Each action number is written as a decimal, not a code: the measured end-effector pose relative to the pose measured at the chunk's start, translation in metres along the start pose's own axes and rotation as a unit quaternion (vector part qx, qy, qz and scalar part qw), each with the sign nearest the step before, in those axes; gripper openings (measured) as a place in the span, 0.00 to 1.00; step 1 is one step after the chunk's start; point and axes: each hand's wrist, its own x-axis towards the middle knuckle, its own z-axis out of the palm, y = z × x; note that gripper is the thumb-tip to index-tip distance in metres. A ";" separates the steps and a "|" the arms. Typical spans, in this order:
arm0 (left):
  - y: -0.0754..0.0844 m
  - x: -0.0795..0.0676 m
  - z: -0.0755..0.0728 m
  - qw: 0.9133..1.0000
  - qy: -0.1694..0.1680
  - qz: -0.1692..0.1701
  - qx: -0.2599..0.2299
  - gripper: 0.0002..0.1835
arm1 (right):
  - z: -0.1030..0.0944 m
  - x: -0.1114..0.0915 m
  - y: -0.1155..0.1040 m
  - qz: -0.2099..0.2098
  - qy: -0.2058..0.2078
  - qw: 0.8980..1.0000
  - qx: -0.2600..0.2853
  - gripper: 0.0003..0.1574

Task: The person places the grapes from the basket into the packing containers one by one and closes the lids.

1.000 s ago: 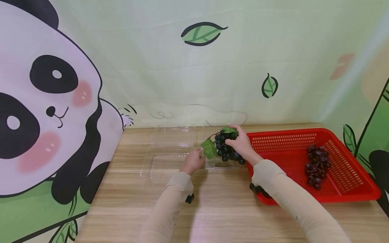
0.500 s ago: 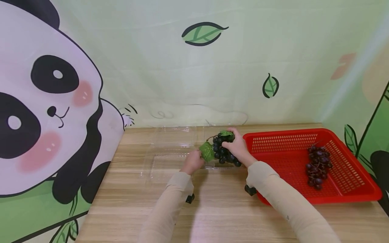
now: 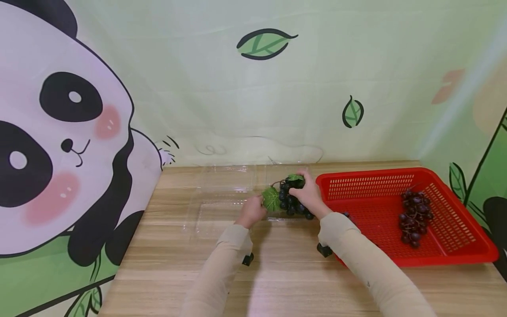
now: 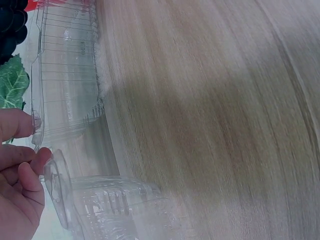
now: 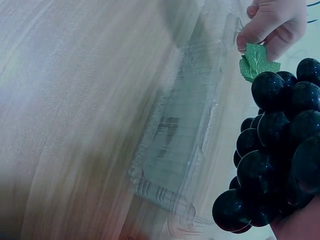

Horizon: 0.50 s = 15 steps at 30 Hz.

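My right hand (image 3: 307, 196) grips a bunch of black grapes (image 3: 291, 200) from its right side. Green leaves (image 3: 271, 199) stick out at the left of the bunch, close to my left hand (image 3: 252, 211). With thumb and fingers, that left hand pinches the rim of a clear plastic box (image 4: 65, 65), best seen in the left wrist view. The bunch hangs over this box (image 5: 180, 120), which looks open on top in the right wrist view. Part of the bunch is hidden behind my right hand.
More clear plastic packaging (image 3: 222, 215) lies to the left on the wooden table (image 3: 285, 273). On the right stands a red basket (image 3: 376, 229) holding a bunch of dark purple grapes (image 3: 415, 218); my right sleeve hides part of it. A cloth wall (image 3: 301, 110) rises behind.
My right hand has carried the black grapes a little left and down, over the clear box. Little has shifted in my left hand, which keeps hold of the rim.
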 end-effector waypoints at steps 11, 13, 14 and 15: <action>-0.002 0.000 0.000 1.000 0.000 0.011 0.012 0.20 | 0.010 0.005 0.007 0.009 0.009 1.000 -0.003 0.34; -0.002 0.000 0.000 1.000 0.000 0.010 0.009 0.21 | 0.012 0.005 0.009 0.004 0.014 1.000 0.004 0.34; -0.002 -0.001 0.000 1.000 -0.003 0.008 0.002 0.22 | 0.013 0.006 0.009 0.003 0.018 1.000 0.007 0.34; -0.002 -0.001 0.000 1.000 -0.005 0.006 -0.002 0.23 | 0.014 0.006 0.010 0.004 0.021 1.000 0.009 0.34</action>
